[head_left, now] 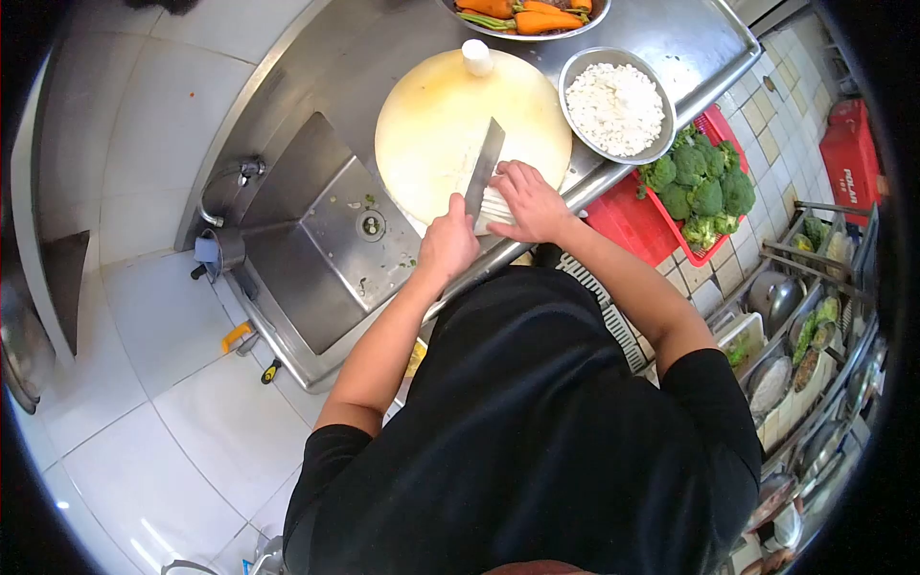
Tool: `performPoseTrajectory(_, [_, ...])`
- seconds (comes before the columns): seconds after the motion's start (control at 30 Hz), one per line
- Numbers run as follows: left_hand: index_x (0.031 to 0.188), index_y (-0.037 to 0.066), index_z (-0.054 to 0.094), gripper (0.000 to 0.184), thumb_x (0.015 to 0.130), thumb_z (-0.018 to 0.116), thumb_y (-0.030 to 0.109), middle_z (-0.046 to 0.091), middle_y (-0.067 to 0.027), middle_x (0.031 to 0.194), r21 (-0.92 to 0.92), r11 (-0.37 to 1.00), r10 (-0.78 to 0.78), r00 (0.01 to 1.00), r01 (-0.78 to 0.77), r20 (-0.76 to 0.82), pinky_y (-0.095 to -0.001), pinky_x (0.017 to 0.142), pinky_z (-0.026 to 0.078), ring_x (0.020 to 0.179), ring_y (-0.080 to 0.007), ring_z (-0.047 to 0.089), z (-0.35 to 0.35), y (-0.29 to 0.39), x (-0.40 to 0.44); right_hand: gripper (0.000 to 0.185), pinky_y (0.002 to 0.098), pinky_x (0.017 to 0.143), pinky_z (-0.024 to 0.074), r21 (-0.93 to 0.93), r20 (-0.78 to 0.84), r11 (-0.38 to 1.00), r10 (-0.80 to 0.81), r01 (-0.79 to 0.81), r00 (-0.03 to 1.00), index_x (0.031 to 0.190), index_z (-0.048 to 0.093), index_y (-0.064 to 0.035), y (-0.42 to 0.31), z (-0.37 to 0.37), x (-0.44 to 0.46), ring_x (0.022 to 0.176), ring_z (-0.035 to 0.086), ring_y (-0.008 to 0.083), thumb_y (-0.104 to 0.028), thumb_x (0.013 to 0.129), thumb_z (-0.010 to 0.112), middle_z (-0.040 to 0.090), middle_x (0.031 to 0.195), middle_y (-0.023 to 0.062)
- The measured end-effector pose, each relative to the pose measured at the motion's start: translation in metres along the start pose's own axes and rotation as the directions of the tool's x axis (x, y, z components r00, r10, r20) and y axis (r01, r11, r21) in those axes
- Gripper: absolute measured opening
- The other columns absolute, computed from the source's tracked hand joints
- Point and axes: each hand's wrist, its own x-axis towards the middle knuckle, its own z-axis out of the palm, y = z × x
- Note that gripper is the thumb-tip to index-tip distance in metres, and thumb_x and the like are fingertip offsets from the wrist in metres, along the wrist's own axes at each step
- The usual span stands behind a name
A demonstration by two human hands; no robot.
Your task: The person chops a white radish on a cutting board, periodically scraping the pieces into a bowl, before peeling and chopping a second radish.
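My left hand is closed round the handle of a cleaver, whose broad blade points away from me over a round, pale yellow chopping board. Just right of the blade, my right hand has its fingers bent over sliced white vegetable, which looks like radish, and holds it on the board. Part of the slices is hidden under that hand. A short white cylindrical piece stands at the board's far edge. Small white bits lie left of the blade.
Right of the board is a metal bowl of diced white pieces; beyond it, a bowl holds carrots. Broccoli fills a red basket below the counter edge. A steel sink with scraps is at left. Shelves with food containers stand right.
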Motion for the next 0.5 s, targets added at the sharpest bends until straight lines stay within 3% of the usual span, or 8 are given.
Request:
performPoseTrajectory(0.23, [0.121,0.002,0.043,0.024,0.105,0.051,0.018,0.069,-0.0362,0.088,0.051,0.998,0.021,0.999,-0.022,0.029,-0.0645,0.082,0.052,0.089,-0.0556,0.069,-0.012,-0.014,-0.003,0.063,0.0469,0.112,0.0417,-0.028,0.018,0.998,0.063,-0.063,0.998,0.132,0.055,-0.0014,0.002,0.013,0.004,0.129,0.052,0.0384,-0.041,0.087,0.074,0.053,0.136,0.0218])
performPoseTrajectory(0.5, [0.123,0.002,0.045,0.026,0.105,0.052,0.019,0.07,-0.0352,0.09,0.07,0.996,0.058,0.998,-0.058,0.0,-0.0632,0.081,0.053,0.089,-0.0545,0.069,-0.013,0.004,0.024,0.064,0.0474,0.11,0.0439,0.111,-0.048,0.987,0.118,-0.112,0.992,0.131,0.054,-0.0023,-0.003,0.01,0.003,0.127,0.052,0.0397,-0.033,0.082,0.08,0.052,0.132,0.0211])
